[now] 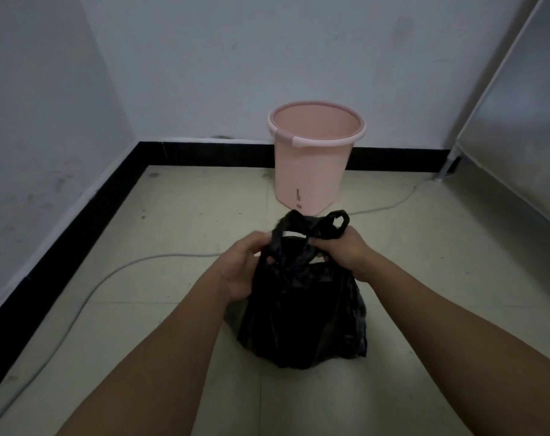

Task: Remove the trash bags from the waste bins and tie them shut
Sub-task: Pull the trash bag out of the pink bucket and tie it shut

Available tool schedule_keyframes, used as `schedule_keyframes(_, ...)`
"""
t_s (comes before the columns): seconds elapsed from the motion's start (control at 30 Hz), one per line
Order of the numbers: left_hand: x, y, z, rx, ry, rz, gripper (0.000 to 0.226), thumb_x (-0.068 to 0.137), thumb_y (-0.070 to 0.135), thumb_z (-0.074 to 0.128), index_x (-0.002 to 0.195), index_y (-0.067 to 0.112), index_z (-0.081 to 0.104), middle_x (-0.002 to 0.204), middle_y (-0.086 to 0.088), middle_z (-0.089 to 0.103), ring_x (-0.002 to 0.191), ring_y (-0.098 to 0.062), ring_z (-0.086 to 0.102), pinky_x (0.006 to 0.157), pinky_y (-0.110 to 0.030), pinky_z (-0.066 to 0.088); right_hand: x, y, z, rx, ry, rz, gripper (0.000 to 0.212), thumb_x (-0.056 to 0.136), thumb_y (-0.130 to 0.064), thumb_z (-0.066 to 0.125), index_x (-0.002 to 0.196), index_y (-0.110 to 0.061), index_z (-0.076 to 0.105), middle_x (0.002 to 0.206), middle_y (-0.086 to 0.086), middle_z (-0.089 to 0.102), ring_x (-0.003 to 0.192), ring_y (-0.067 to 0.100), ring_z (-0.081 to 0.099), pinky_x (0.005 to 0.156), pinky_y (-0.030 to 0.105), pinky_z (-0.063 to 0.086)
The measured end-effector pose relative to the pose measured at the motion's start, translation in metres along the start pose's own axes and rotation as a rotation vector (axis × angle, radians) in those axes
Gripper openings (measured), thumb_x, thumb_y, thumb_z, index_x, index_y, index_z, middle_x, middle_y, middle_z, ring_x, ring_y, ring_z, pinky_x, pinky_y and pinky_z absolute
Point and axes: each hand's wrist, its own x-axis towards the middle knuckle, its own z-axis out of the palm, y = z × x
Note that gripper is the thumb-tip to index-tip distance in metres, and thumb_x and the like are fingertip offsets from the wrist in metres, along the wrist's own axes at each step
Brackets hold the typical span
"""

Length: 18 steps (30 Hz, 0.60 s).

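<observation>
**Head view: black bag on the floor, both hands at its neck**

Head camera looks down on a black trash bag [302,319] sitting on the tiled floor [173,309], in front of the person. The left hand [245,269] grips the gathered neck, its fingers [261,243] curled into the plastic. The right hand [346,250] is clamped on one handle loop [338,225], which sticks up past the knuckles. A pink waste bin [311,171] stands upright beyond the bag, apart from it, against the black baseboard [63,243]. Open tile lies left of the bag, crossed by a pale cable [110,275]. A metal panel [519,136] bounds the right side.
</observation>
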Motion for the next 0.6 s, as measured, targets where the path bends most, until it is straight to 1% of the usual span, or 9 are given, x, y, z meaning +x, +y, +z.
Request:
schedule_keyframes(0.07, -0.002, 0.002, 0.004, 0.049, -0.054, -0.009, 0.027, 0.082, 0.044, 0.058, 0.077, 0.019, 0.065, 0.06, 0.002, 0.051, 0.055, -0.017, 0.054, 0.06, -0.028, 0.044, 0.005, 0.005, 0.0, -0.036, 0.094, -0.052, 0.015, 0.08, -0.019, 0.077, 0.087, -0.008, 0.071, 0.069, 0.005, 0.066, 0.056, 0.014, 0.059, 0.057, 0.028, 0.048)
schedule_keyframes(0.13, 0.001, -0.002, 0.009, 0.251, -0.054, 0.001, 0.023, 0.088, 0.023, 0.06, 0.067, 0.018, 0.067, 0.053, 0.002, 0.054, 0.05, -0.015, 0.057, 0.056, -0.026, 0.049, 0.008, 0.009, 0.001, -0.077, 0.129, -0.076, 0.019, 0.078, -0.023, 0.078, 0.089, -0.009, 0.072, 0.074, 0.006, 0.069, 0.063, 0.02, 0.061, 0.063, 0.035, 0.05)
schedule_keyframes(0.2, 0.009, -0.01, 0.013, 0.454, 0.116, 0.039, 0.032, 0.082, 0.003, 0.064, 0.052, 0.013, 0.061, 0.047, -0.001, 0.051, 0.042, -0.015, 0.052, 0.053, -0.023, 0.046, 0.006, 0.009, 0.002, -0.015, 0.113, -0.07, 0.013, 0.081, -0.018, 0.075, 0.088, -0.008, 0.07, 0.071, 0.007, 0.066, 0.054, 0.017, 0.057, 0.058, 0.033, 0.048)
schedule_keyframes(0.27, 0.018, -0.014, 0.012, 0.494, 0.288, 0.045, 0.02, 0.08, -0.003, 0.061, 0.062, 0.006, 0.059, 0.041, -0.003, 0.049, 0.035, -0.015, 0.047, 0.049, -0.022, 0.042, 0.002, 0.004, 0.003, 0.06, 0.05, -0.076, 0.007, 0.086, -0.013, 0.07, 0.085, -0.007, 0.067, 0.068, 0.007, 0.063, 0.046, 0.012, 0.051, 0.05, 0.026, 0.044)
schedule_keyframes(0.33, 0.028, -0.017, 0.007, 0.428, 0.425, 0.042, 0.005, 0.08, -0.005, 0.058, 0.078, 0.0, 0.06, 0.037, -0.004, 0.051, 0.033, -0.017, 0.047, 0.047, -0.023, 0.041, -0.004, -0.002, 0.005, 0.113, -0.018, -0.068, 0.011, 0.09, -0.016, 0.064, 0.088, -0.006, 0.067, 0.069, 0.009, 0.063, 0.044, 0.011, 0.05, 0.047, 0.023, 0.041)
schedule_keyframes(0.37, 0.029, -0.018, 0.005, 0.368, 0.456, 0.04, 0.006, 0.081, -0.005, 0.056, 0.082, -0.001, 0.06, 0.037, -0.005, 0.054, 0.034, -0.018, 0.049, 0.047, -0.023, 0.043, -0.006, -0.003, 0.006, 0.148, -0.037, -0.039, 0.017, 0.093, -0.021, 0.059, 0.09, -0.006, 0.067, 0.071, 0.011, 0.064, 0.045, 0.013, 0.049, 0.046, 0.023, 0.041)
schedule_keyframes(0.43, 0.029, -0.017, 0.003, 0.141, 0.408, 0.028, 0.008, 0.087, -0.002, 0.053, 0.09, 0.0, 0.06, 0.053, -0.01, 0.065, 0.047, -0.022, 0.061, 0.054, -0.029, 0.053, -0.01, -0.006, 0.007, 0.222, -0.034, 0.05, 0.03, 0.096, -0.031, 0.049, 0.092, -0.007, 0.066, 0.073, 0.014, 0.067, 0.047, 0.017, 0.049, 0.048, 0.023, 0.04)
schedule_keyframes(0.5, 0.023, -0.012, 0.004, -0.016, 0.307, 0.007, 0.014, 0.089, 0.003, 0.054, 0.1, 0.002, 0.063, 0.079, -0.013, 0.07, 0.072, -0.03, 0.067, 0.069, -0.04, 0.056, -0.012, -0.007, 0.009, 0.264, 0.001, 0.121, 0.041, 0.098, -0.037, 0.04, 0.094, -0.006, 0.067, 0.075, 0.014, 0.071, 0.051, 0.02, 0.051, 0.052, 0.026, 0.043)
schedule_keyframes(0.6, 0.016, -0.005, -0.002, -0.09, 0.177, 0.038, 0.016, 0.088, 0.016, 0.054, 0.092, 0.008, 0.067, 0.082, -0.008, 0.067, 0.072, -0.026, 0.062, 0.074, -0.035, 0.051, -0.012, -0.007, 0.007, 0.383, 0.054, 0.15, 0.046, 0.099, -0.033, 0.031, 0.091, -0.006, 0.067, 0.074, 0.016, 0.072, 0.053, 0.026, 0.056, 0.057, 0.033, 0.048)
